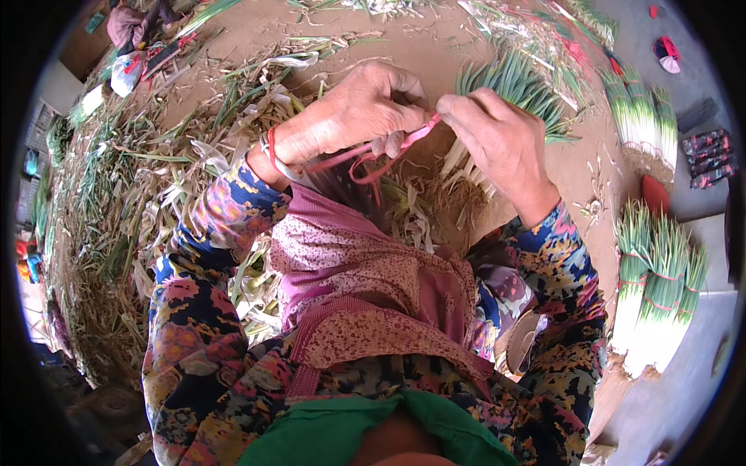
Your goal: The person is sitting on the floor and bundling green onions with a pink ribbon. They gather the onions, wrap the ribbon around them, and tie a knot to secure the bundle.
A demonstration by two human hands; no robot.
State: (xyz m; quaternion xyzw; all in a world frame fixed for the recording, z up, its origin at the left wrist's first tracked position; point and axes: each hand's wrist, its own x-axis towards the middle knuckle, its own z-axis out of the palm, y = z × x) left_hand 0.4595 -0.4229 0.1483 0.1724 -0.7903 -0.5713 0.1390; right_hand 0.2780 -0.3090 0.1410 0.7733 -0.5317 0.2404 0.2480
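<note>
Pinched in the fingers of my left hand (364, 108) is a pink plastic strip (419, 135), which hangs in loops below the palm. The fingertips of my right hand (501, 140) grip the same strip close beside the left hand. Both hands are raised above my lap, where a pink patterned apron (373, 262) lies. Beyond and beneath the right hand, loose green onions (513, 87) lie on the earth floor, with green tops pointing away and white stalks and roots towards me. The right hand hides part of them.
Heaped leaf trimmings (128, 221) cover the floor at left. Tied green onion bundles (661, 285) stand at right, with more bundles (641, 122) farther up. Another person (125, 26) sits at the far upper left near a white plastic bag (126, 73).
</note>
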